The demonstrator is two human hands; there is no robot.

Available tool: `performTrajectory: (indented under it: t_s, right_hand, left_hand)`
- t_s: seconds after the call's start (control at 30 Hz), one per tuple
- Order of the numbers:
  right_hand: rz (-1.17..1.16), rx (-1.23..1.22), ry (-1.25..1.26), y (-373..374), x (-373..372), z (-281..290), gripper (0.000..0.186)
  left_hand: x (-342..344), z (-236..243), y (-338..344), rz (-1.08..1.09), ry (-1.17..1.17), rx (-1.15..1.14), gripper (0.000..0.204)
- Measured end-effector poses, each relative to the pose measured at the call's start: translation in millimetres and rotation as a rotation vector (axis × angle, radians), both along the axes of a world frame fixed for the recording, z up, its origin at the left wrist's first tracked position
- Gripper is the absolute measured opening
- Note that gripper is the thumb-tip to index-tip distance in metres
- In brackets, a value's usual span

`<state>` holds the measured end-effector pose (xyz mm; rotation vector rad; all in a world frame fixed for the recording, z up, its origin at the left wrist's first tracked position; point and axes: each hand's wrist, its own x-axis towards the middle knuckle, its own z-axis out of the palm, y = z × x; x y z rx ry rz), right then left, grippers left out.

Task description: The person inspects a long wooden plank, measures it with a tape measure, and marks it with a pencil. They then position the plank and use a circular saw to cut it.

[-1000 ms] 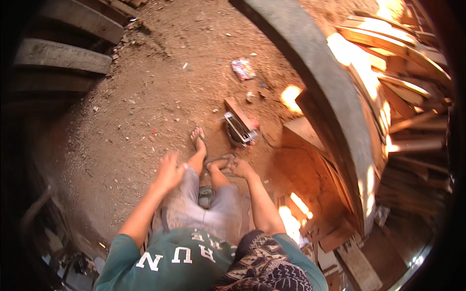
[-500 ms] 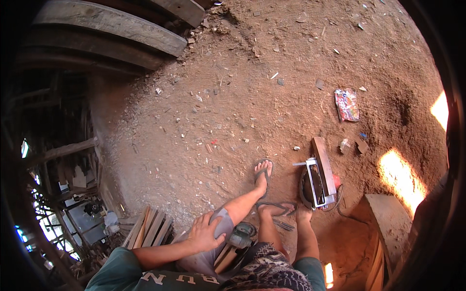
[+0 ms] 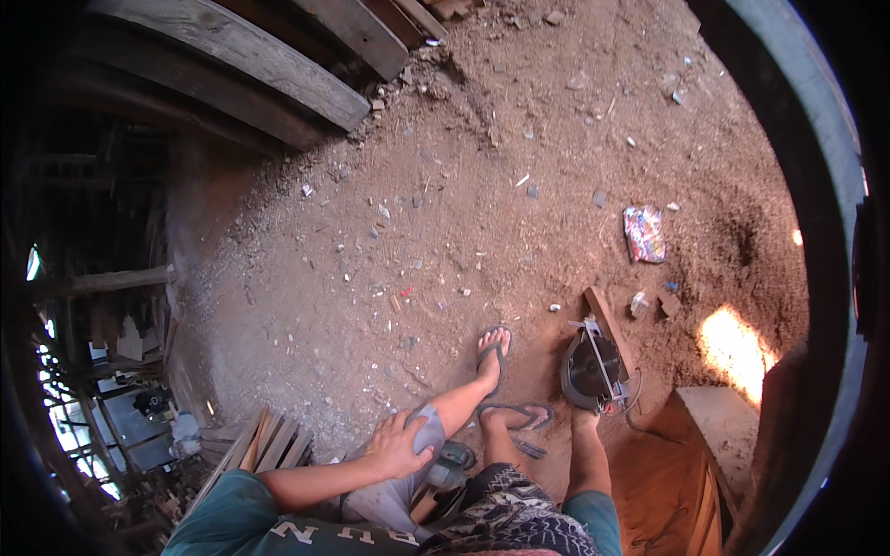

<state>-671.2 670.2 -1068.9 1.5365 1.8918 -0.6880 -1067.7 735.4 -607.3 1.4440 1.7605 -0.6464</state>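
Circular saw (image 3: 593,372) lies at twelve o'clock from the right hand (image 3: 584,417) touching it, grip unclear; left hand (image 3: 397,445) rests spread on the knee.

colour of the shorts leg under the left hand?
Grey: the left hand rests on the grey shorts leg at the knee. Head view, the only one, shows it.

A round-bladed circular saw with a dark metal disc and silver guard (image 3: 593,371) was laid on its side on the dirt floor (image 3: 445,222), beside a short reddish wooden block (image 3: 607,324), its cord trailing rightward.
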Motion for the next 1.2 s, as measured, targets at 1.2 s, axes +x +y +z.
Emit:
performTrajectory:
  t_s: [1.2]
  right_hand:
    - [-0.633,-0.214,0.380,219.1,-200.7,394.3,0.070]
  left_hand:
    - [-209.1,32.1,87.0,0.675,-0.265,0.103,0.074]
